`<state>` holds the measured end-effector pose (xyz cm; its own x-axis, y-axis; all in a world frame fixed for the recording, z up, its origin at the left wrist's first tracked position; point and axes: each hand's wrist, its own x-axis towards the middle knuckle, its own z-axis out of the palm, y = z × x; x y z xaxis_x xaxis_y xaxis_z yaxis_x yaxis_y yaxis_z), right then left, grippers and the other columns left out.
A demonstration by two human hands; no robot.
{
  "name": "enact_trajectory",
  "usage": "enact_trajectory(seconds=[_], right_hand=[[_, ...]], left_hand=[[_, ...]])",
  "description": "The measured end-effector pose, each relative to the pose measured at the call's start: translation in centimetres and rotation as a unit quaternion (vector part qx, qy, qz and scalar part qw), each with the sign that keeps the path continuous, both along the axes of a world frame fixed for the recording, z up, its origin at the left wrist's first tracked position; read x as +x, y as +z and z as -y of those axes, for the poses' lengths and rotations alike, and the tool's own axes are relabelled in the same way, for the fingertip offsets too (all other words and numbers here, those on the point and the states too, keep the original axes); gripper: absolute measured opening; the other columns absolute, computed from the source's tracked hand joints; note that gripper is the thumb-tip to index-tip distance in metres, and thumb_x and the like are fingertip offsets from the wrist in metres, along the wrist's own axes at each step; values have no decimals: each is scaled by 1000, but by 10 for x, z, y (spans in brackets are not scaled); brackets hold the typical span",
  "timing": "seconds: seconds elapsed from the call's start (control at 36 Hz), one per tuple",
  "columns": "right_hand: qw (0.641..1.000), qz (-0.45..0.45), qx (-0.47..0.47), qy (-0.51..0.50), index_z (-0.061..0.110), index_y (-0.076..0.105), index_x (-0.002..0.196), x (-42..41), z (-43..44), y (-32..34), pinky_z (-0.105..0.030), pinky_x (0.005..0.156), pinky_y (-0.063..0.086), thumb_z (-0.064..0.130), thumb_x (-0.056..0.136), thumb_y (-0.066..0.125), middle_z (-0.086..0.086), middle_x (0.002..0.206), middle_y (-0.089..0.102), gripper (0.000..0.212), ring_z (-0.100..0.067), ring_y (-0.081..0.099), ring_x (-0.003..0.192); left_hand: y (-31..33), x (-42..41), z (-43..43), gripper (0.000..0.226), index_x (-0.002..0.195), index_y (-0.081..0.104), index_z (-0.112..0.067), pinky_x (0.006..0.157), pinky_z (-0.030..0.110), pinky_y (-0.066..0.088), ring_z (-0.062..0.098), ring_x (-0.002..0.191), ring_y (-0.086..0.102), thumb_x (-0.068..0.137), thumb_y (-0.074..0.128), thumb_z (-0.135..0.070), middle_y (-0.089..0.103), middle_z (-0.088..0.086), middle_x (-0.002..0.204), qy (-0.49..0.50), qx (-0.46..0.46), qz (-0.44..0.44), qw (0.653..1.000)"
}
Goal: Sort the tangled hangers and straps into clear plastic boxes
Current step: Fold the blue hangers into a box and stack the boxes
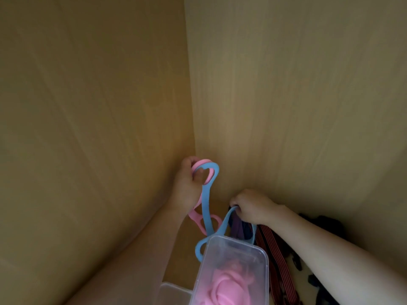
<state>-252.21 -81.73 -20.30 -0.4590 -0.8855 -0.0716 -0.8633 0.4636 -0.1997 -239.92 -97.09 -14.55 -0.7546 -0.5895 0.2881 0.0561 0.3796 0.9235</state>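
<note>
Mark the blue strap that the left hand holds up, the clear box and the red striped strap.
blue strap (pixel 205 208): head view, long band below the left hand (pixel 187 183).
clear box (pixel 233 252): head view, bare wall near its far rim.
red striped strap (pixel 269 241): head view, stretch right of the box.

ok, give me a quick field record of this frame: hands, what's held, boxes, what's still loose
left hand: raised, grips a pink strap and a blue strap by their top loops
right hand: lower, fingers curled round a second blue strap
clear box: open, pink straps inside
second box: at bottom edge, contents unclear
still loose: red striped straps and dark straps, right of the box
setting: wooden panels meeting in a corner
</note>
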Motion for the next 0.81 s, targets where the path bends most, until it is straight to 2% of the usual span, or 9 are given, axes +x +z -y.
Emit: enact_trajectory(seconds=[0.08,0.17,0.28,0.33,0.42,0.53,0.67,0.72,0.81], right_hand=[[995,29,-95,-27,12,63,88,-1,1,20,-36,77,48,2,84,50,-7,98,58,17,-24,57,88],[975,58,-199,-74,5,62,95,-2,1,46,-27,74,40,-6,83,49,-9,96,60,21,-22,56,87],[948,110,-280,-106,11,65,112,-8,-6,90,-24,87,45,-6,90,48,-2,104,66,33,-16,61,94],[943,119,-292,-108,10,69,112,-10,-12,114,-16,89,42,-1,91,56,1,107,67,27,-10,61,98],[937,97,-312,-122,6,73,106,-13,-20,146,-12,84,37,8,87,69,1,103,66,20,-7,58,98],[929,52,-348,-116,3,74,100,-10,-33,181,-15,81,40,7,85,71,-6,101,71,16,-8,60,92],[907,14,-409,-98,7,75,92,3,-48,217,-11,63,37,9,89,67,2,80,67,9,9,54,61],[892,-2,-440,-106,9,75,90,8,-52,229,-16,70,41,12,89,67,1,81,69,8,3,55,69],[875,-28,-472,-106,8,75,90,18,-56,249,-13,75,42,12,89,68,2,83,70,8,1,57,76]], left_hand=[[8,-2,-2,16,106,50,-21,74,16,46,15,93,59,96,51,-9,61,5,106,-9,-2,-23,1000],[22,-3,-5,16,102,50,-18,69,10,44,13,85,57,94,53,-4,60,5,99,-25,-1,-48,999],[44,-4,-9,13,92,50,-28,67,10,43,-3,74,57,80,53,-23,59,-5,90,-41,4,-86,995],[53,-5,-10,16,91,50,-28,69,16,44,-2,73,56,75,50,-26,59,-5,89,-43,-5,-93,995],[66,-8,-12,13,94,50,-21,63,12,42,7,71,52,81,51,-18,57,-2,85,-48,-9,-102,994],[82,-12,-16,21,92,48,-21,57,8,40,5,69,51,90,50,0,56,0,85,-31,8,-116,993],[93,-19,-20,27,105,49,-15,64,11,41,9,76,53,90,45,6,58,5,96,-34,-9,-125,992],[103,-18,-25,31,108,49,-16,66,10,43,10,80,56,89,44,8,59,2,97,-46,-4,-140,989],[124,-16,-32,36,103,54,-17,67,8,44,-4,77,58,89,39,13,61,-7,92,-71,-5,-170,983]])
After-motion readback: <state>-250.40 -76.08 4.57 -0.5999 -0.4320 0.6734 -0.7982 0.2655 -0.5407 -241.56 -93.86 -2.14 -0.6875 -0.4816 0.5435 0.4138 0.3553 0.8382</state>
